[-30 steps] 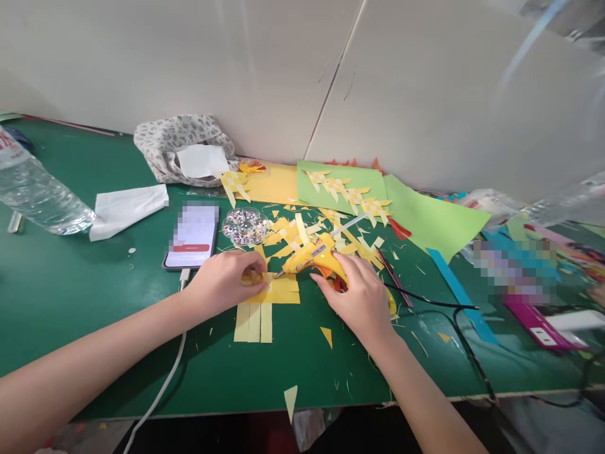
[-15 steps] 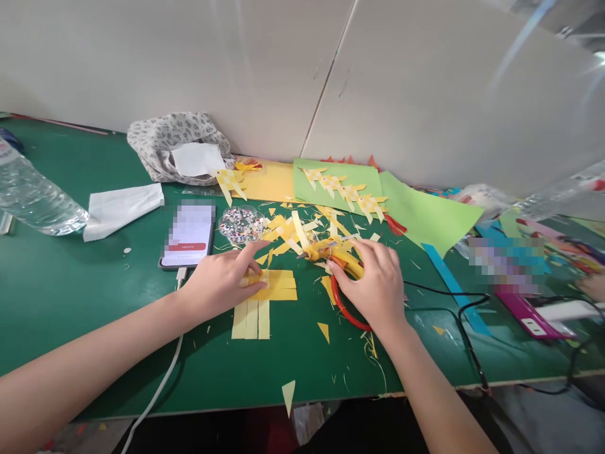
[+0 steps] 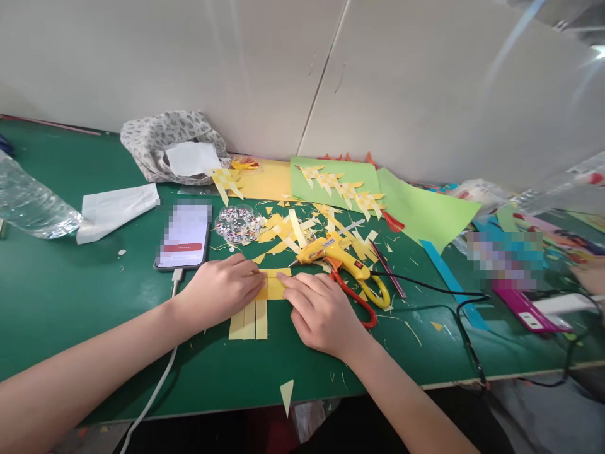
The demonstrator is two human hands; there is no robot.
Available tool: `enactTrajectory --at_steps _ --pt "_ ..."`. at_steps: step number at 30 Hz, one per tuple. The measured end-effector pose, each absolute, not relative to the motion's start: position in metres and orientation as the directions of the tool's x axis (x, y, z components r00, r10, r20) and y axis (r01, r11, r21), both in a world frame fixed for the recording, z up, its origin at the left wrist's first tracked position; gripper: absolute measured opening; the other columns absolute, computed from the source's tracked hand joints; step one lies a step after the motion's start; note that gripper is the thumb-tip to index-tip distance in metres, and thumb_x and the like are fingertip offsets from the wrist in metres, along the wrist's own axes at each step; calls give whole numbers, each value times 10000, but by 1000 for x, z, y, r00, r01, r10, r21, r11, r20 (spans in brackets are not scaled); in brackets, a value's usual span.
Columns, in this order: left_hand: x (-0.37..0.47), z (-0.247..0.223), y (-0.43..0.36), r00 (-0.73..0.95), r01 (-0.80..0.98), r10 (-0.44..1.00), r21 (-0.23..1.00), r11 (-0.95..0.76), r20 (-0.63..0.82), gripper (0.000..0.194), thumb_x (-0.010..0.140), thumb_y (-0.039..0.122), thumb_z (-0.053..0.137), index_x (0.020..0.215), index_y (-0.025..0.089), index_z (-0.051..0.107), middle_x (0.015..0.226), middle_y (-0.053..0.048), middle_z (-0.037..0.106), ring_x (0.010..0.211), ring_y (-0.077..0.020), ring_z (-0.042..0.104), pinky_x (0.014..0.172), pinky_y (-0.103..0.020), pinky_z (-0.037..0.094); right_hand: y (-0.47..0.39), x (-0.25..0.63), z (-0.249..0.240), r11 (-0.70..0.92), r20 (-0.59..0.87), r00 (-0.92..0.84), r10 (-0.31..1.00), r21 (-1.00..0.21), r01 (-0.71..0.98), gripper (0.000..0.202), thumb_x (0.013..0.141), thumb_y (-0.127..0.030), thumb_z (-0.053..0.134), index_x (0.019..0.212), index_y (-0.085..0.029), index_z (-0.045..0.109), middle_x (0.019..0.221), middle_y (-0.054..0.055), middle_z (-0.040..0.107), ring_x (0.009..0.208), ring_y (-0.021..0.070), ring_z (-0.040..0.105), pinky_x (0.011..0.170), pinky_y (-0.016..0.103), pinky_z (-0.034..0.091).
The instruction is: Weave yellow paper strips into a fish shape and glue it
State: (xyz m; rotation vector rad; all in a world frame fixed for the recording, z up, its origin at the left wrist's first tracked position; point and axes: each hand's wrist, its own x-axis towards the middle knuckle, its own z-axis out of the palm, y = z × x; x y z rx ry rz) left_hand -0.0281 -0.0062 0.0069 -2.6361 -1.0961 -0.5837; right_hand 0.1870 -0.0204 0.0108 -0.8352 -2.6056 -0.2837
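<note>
My left hand [image 3: 222, 287] rests with bent, closed fingers at the left end of the yellow paper strips [image 3: 275, 285]. These lie crosswise over pale yellow paper strips [image 3: 249, 321] that point toward the table's front edge. My right hand [image 3: 324, 309] has its fingertips on the right part of the yellow strips, fingers curled together. Both hands cover part of the paper. Just beyond the right hand, a yellow glue gun [image 3: 326, 248] lies across scissors [image 3: 352, 296] with red and yellow handles.
Yellow paper scraps [image 3: 288, 230] lie behind the hands. A phone [image 3: 184, 236] and a round case of beads or googly eyes [image 3: 239, 224] are at left. Woven paper fish [image 3: 331, 183] rest on green sheets. A black cord [image 3: 435, 287] runs right; a water bottle [image 3: 38, 198] lies far left.
My right hand has come away from the glue gun and moved left onto the yellow strips. The glue gun now lies on the scissors. My left fingers have curled down on the paper.
</note>
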Motion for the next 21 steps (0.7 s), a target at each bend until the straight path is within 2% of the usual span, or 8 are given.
enactTrajectory --at_steps 5,10,13,18,21 --pt "-27 6 -6 665 713 616 -115 -691 423 216 862 177 473 759 173 663 732 -24 640 676 -157 588 438 -235 366 -20 186 8 788 308 -761 571 56 613 205 791 -108 408 886 -122 589 1019 110 637 818 202 504 629 336 339" --pt "-25 9 -6 672 715 642 -99 -692 370 233 890 218 427 894 180 657 743 -26 620 680 -170 580 457 -257 395 -20 186 9 777 299 -751 589 48 628 175 781 -103 408 833 -129 574 984 96 637 792 200 479 622 331 320" --pt "-24 10 -7 669 722 663 -83 -687 337 266 902 252 401 907 174 655 770 -38 611 699 -180 578 459 -264 399 -20 186 10 777 301 -751 587 52 628 163 780 -103 412 817 -131 568 1011 96 631 778 194 472 617 330 316" --pt "-28 11 -3 641 737 711 27 -676 289 236 897 286 407 954 203 622 871 -39 622 777 -179 584 510 -257 426 -21 186 8 776 308 -747 589 44 630 147 778 -103 419 810 -133 560 984 100 633 777 192 477 619 327 319" --pt "-34 14 3 525 805 793 121 -580 308 222 863 324 457 964 187 600 942 -48 629 871 -196 577 542 -257 440 -21 188 6 779 331 -743 582 36 626 136 771 -104 427 811 -130 555 978 100 638 795 200 486 628 329 328"
